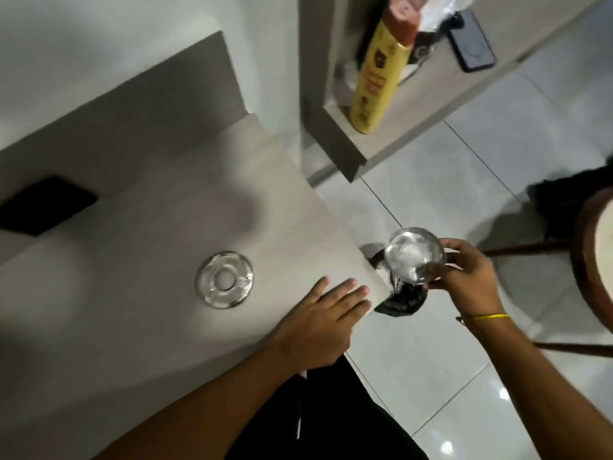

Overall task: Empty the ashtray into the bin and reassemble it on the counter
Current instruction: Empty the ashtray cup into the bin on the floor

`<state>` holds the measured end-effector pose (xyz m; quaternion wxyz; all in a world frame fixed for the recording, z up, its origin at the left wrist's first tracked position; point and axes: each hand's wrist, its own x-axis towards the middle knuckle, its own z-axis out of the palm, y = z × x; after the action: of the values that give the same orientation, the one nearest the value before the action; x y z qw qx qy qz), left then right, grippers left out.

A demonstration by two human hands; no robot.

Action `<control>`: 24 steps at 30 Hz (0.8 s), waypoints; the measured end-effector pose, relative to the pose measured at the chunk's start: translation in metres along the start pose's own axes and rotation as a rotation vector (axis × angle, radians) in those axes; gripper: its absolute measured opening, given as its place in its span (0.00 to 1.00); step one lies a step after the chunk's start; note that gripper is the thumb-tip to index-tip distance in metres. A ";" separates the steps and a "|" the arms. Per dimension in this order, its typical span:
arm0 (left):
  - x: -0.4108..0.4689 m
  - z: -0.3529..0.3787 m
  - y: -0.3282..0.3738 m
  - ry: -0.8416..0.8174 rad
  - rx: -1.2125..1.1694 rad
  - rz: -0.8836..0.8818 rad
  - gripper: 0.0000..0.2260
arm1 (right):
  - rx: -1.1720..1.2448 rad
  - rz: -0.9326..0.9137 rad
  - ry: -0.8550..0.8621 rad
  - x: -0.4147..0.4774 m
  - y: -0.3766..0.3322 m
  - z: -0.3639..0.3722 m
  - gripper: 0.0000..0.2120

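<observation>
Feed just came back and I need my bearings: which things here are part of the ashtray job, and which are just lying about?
Part of the job:
glass bowl, tipped, gripped by the right hand
glass ring lid, flat on the counter
bin with black liner under the bowl
left hand, flat on the counter

Lying about:
yellow spray can
dark phone
wooden stool

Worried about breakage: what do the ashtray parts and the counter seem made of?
Ashtray bowl and ring lid: apparently clear glass; see-through, with bright glints. Counter: matte beige, stone-like or laminate; no shine, so unclear.
</observation>
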<state>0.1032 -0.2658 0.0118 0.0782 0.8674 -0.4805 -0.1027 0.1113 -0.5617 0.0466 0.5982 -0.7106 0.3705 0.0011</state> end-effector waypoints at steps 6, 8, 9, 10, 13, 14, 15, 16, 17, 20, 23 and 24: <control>0.056 0.004 -0.008 -0.043 -0.006 -0.004 0.33 | -0.235 -0.165 0.323 0.049 0.078 -0.060 0.23; 0.058 0.009 -0.008 -0.039 0.007 0.005 0.32 | -0.405 -0.266 0.342 0.065 0.106 -0.067 0.25; 0.058 0.010 -0.007 -0.028 0.002 0.008 0.32 | -0.483 -0.299 0.321 0.075 0.118 -0.069 0.29; 0.059 0.013 -0.008 -0.015 0.002 0.008 0.31 | -0.555 -0.312 0.281 0.084 0.133 -0.067 0.32; 0.059 0.015 -0.008 0.004 0.033 0.005 0.31 | -0.813 -0.373 0.137 0.111 0.171 -0.056 0.39; 0.059 0.016 -0.006 0.009 0.050 0.014 0.31 | -0.887 -0.425 0.098 0.119 0.181 -0.054 0.41; 0.059 0.017 -0.007 0.008 0.056 0.019 0.31 | -0.954 -0.468 0.048 0.126 0.194 -0.050 0.44; 0.058 0.018 -0.008 0.010 0.058 0.020 0.31 | -1.007 -0.502 -0.001 0.131 0.204 -0.046 0.46; 0.057 0.017 -0.009 0.014 0.056 0.015 0.31 | -1.056 -0.528 -0.038 0.136 0.213 -0.043 0.48; 0.057 0.020 -0.009 0.017 0.056 0.000 0.31 | -1.156 -0.588 -0.087 0.148 0.240 -0.035 0.49; 0.058 0.017 -0.008 0.032 0.041 -0.004 0.31 | -1.193 -0.677 -0.142 0.155 0.260 -0.024 0.49; 0.058 0.015 -0.007 0.039 0.039 0.002 0.31 | -1.196 -0.702 -0.149 0.157 0.267 -0.023 0.50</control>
<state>0.1347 -0.3119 -0.0106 0.0708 0.8702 -0.4816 -0.0762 0.0740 -0.6663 -0.2431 0.0930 -0.9938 0.0126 0.0603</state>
